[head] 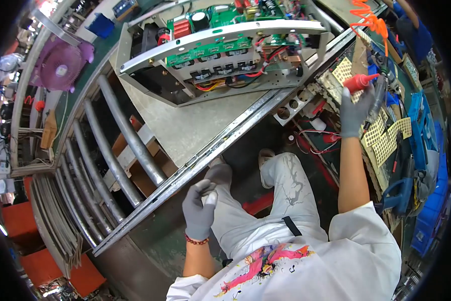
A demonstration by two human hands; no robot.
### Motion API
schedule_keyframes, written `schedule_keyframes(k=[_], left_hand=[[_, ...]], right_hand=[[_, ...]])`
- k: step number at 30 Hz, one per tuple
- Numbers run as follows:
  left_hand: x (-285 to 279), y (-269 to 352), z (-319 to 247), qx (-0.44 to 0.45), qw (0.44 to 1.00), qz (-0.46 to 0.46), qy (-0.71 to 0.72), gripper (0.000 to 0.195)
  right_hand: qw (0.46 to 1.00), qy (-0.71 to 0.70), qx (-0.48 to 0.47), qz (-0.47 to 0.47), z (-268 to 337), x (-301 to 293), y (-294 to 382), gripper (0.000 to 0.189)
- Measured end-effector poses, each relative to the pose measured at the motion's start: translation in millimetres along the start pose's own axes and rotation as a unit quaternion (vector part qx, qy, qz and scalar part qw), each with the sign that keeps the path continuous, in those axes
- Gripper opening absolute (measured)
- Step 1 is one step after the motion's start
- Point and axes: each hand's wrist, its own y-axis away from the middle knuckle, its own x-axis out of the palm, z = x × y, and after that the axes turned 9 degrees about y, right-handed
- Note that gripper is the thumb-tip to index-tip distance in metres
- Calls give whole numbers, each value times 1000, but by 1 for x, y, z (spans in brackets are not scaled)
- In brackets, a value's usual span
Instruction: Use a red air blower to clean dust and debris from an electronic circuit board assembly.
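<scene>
My right hand (353, 114), in a grey glove, grips a small red squeeze bottle (357, 83) with a tapered nozzle. It is over the cluttered side bench, beside a dark pneumatic screwdriver (378, 96) and sheets of round stickers (390, 141). My left hand (199, 210), gloved too, hangs near my leg with fingers loosely curled and the thumb apart; I see nothing in it. Ahead, an open metal chassis (221, 37) stands on a grey board (180, 128). Inside it are green circuit boards (221, 22), coloured wires and black components.
A metal rail (195, 161) runs diagonally before me, with steel rollers (123, 128) at left. An orange coiled air hose (376, 24) hangs over the bench, where a blue heat gun (400, 192) lies. A purple fan (59, 67) stands far left. Another person's arm (406, 11) shows top right.
</scene>
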Motion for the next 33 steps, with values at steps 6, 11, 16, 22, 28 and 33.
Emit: schedule_keyframes(k=[6,11,16,22,28,33], left_hand=[[9,-73,-14,167,980,-62,-93,53],[33,-142,-40,209,952,-122,-186,68],[39,-142,-28,214,965,-124,-85,73],[42,-128,-22,194,974,-112,-17,71],[24,-126,-25,194,974,-96,-67,67],[25,-124,-34,179,976,-106,-56,66]], right_hand=[[990,-50,-116,-63,57,-9,19,67],[990,-37,-95,-96,18,11,0,69],[987,-1,-31,-157,-3,12,-24,86],[995,27,78,-58,-13,20,-32,75],[996,1,54,-68,-18,13,-28,56],[995,90,44,1,-35,4,-29,52]])
